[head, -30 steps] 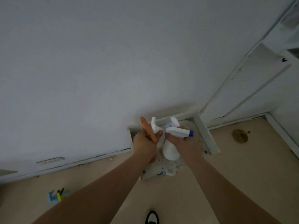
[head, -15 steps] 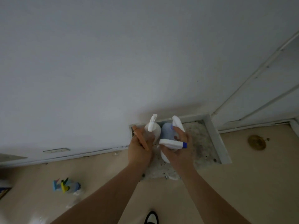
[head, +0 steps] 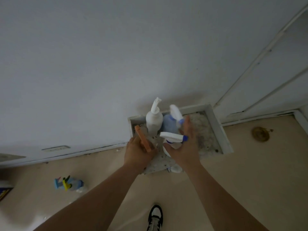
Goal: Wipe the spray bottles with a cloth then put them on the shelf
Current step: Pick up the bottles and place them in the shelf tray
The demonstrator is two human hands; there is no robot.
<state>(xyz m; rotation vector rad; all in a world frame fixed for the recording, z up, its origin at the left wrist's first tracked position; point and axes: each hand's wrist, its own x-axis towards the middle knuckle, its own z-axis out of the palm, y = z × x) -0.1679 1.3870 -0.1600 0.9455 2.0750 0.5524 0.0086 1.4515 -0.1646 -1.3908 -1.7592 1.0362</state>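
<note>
A: One black-and-white shoe (head: 155, 217) sits at bottom centre on the beige floor (head: 233, 172). What comes next?

B: Two bare forearms run up toward mid-frame. At lower left a floor bottle (head: 70, 184), bluish, lies on its side. Its long axis runs across the frame, trigger end to the left. A box (head: 4, 191) shows at the left edge, its print too blurred to read.

A: And the hands?

B: The left hand (head: 137, 153) is curled round the orange-trigger bottle (head: 143, 139), just left of centre. The orange trigger slants up and to the left, and the hand hides most of the body.

A: The right?

B: The right hand (head: 185, 145) is spread, with its straight fingers pointing up the frame and its thumb splayed. Its palm is against the blue-nozzle bottle (head: 173, 137). That bottle is upright over the shelf's near part. Its head lies across the frame, nozzle pointing right. I cannot tell whether its base rests there.

A: Further back?

B: Two more stand upright on the shelf (head: 216, 130), a low white-rimmed speckled ledge against the wall (head: 100, 64). The white bottle (head: 154, 121) has its trigger head reaching up the frame. Just beside it on the right is the pale blue bottle (head: 169, 125), whose white head slants down-right toward the fingertips. I cannot make out lettering on them. A brass drain (head: 260, 135) lies at right.
</note>
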